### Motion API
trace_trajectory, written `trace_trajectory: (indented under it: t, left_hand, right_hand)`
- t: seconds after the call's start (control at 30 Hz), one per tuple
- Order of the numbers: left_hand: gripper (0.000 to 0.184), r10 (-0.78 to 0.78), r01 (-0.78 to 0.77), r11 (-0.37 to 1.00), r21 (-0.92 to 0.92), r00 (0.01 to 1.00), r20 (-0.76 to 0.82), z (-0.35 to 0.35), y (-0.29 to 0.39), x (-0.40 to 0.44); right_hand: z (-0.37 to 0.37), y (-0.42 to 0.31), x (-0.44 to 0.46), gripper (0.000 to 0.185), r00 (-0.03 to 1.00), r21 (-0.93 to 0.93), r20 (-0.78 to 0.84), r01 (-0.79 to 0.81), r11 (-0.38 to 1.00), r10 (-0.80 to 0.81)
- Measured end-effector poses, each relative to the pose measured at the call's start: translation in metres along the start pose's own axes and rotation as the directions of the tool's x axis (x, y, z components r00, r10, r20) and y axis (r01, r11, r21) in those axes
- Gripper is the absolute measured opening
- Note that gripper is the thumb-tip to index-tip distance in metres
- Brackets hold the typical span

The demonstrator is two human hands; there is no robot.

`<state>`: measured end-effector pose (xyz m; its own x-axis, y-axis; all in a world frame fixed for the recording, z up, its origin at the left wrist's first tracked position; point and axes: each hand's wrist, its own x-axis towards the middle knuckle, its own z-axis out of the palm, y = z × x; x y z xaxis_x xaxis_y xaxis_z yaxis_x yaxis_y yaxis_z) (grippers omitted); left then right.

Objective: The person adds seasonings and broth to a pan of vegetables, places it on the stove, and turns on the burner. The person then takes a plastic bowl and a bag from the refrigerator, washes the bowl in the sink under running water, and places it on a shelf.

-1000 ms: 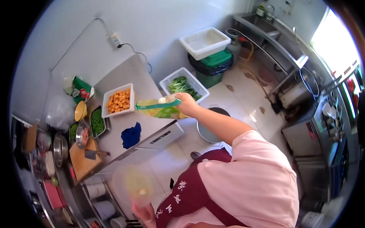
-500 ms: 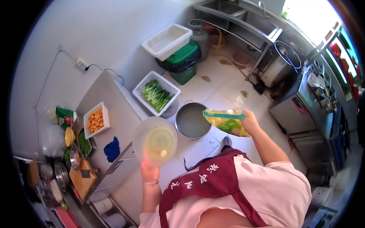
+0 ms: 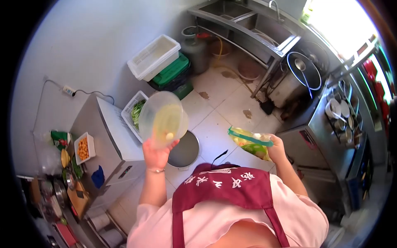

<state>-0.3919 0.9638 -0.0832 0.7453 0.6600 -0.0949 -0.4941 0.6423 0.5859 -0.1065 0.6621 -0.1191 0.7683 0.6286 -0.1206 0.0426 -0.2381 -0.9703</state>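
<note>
My left hand grips a translucent plastic tub by its lower side, tilted so that its inside shows. Something pale yellow tints the tub, and a small whitish round piece lies near its bottom. Off to the right, my right hand is closed on the end of a yellow and green plastic bag with a teal strip along its top edge. Whitish pieces show by the strip. Below the tub stands a large metal pot on the floor, partly hidden by the tub and hand, with greyish liquid inside.
A white basket of green vegetables is partly behind the tub. Left, a white steel cabinet carries a tray of orange pieces and a blue cloth. A green bin, sinks and a stove counter stand around.
The view has swung, shifting the room leftward. My left hand has raised the tub, which now overlaps the vegetable basket and pot. The bag in my right hand is now farther from the pot.
</note>
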Motion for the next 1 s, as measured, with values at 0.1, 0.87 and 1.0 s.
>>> trace_trajectory:
  t: [0.1, 0.87, 1.0]
  left_hand:
    - [0.054, -0.042, 0.043, 0.999, 0.000, 0.997, 0.059, 0.007, -0.010, 0.044]
    - [0.056, 0.251, -0.256, 0.967, 0.002, 0.946, -0.206, -0.108, 0.099, 0.418]
    - [0.057, 0.307, -0.309, 0.950, 0.037, 0.909, -0.283, -0.136, 0.117, 0.474]
  right_hand:
    - [-0.015, 0.002, 0.038, 0.016, 1.000, -0.098, -0.018, 0.014, 0.995, -0.016]
    - [0.151, -0.101, 0.536, 0.015, 0.938, -0.222, 0.317, 0.220, 0.950, -0.143]
    - [0.214, -0.145, 0.620, 0.018, 0.896, -0.205, 0.414, 0.262, 0.943, -0.159]
